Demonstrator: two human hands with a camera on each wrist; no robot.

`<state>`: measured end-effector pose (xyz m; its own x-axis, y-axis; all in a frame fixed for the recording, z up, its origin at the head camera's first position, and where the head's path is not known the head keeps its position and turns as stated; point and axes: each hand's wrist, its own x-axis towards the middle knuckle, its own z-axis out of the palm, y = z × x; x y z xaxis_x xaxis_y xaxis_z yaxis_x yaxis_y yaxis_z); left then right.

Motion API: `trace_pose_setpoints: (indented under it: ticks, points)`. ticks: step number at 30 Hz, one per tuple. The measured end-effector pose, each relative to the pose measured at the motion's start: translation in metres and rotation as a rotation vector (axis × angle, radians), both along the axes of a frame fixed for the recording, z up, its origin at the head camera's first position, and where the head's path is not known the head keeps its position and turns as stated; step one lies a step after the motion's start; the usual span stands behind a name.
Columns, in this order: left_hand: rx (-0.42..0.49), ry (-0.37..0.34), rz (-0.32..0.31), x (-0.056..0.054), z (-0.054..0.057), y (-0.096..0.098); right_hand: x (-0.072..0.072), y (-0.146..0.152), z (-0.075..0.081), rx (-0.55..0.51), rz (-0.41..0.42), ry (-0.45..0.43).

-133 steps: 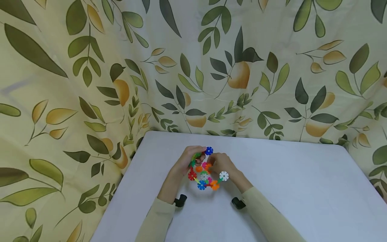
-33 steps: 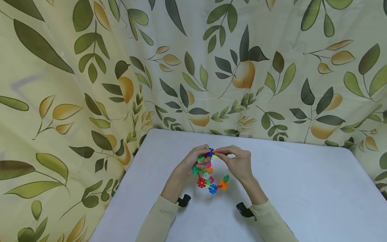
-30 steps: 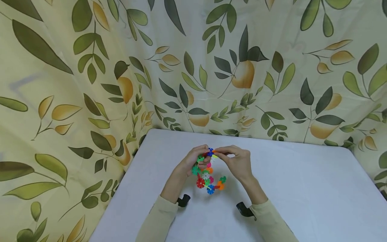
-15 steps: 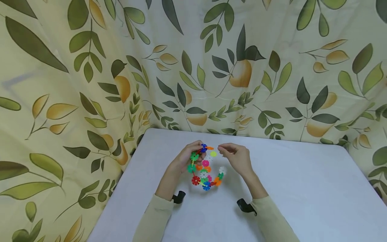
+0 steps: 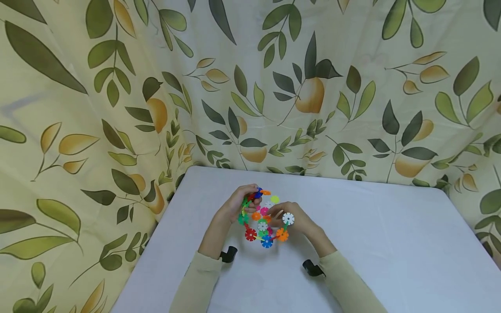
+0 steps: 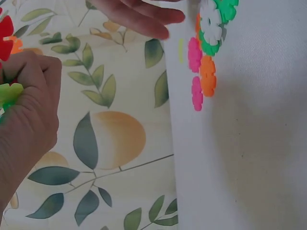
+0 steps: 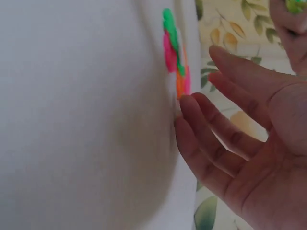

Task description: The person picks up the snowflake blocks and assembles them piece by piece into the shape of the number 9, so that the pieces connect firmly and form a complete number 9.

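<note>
My left hand (image 5: 233,205) pinches a chain of interlocking plastic flower discs near its upper end, by a blue disc (image 5: 258,193). An orange disc (image 5: 266,192) sticks out beyond that blue one. From the hand the chain hangs in a curve through a red disc (image 5: 250,234), a lower blue disc (image 5: 267,241) and another orange disc (image 5: 282,234) to a white disc (image 5: 288,218). My right hand (image 7: 259,139) holds nothing; its fingers are spread and slightly bent, fingertips close to the loose discs on the table. A loose orange disc (image 6: 207,76) lies beside pink, green and white ones.
A white-covered table (image 5: 372,234) spreads under both hands. Leaf-and-fruit patterned curtain (image 5: 352,113) stands behind and to the left. A yellow disc (image 5: 275,199) lies at the far side of the loose discs. Black wrist cameras (image 5: 228,254) jut inward from both sleeves.
An orange disc now sits on the chain's blue end. My right hand has let go of it and come down to the loose discs. My left hand has drifted left with the chain.
</note>
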<state>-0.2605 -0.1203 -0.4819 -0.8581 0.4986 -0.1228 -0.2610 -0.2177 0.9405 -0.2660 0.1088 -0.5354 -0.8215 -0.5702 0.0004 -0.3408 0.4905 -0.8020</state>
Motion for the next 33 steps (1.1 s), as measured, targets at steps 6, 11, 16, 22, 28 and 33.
trace_pose_setpoints:
  ticks: [6,11,16,22,28,33]
  points:
    - [0.002,-0.015,-0.044,-0.001,0.001,0.0,0.008,-0.022,0.0,0.122,0.069,0.077]
    - [0.002,0.037,-0.047,0.0,0.0,0.001,0.012,-0.035,0.003,0.229,0.006,0.121]
    - [-0.004,0.061,-0.035,0.0,0.0,-0.001,0.015,-0.031,0.003,0.138,-0.115,0.035]
    - [-0.031,0.085,-0.027,0.0,-0.001,0.0,0.009,-0.008,0.004,-0.057,-0.154,0.055]
    - [-0.056,0.074,-0.014,0.0,-0.001,0.002,0.006,0.017,0.027,-0.194,-0.372,-0.005]
    - [-0.089,0.07,0.004,0.0,-0.002,0.003,0.011,0.028,0.05,-0.357,-0.464,-0.057]
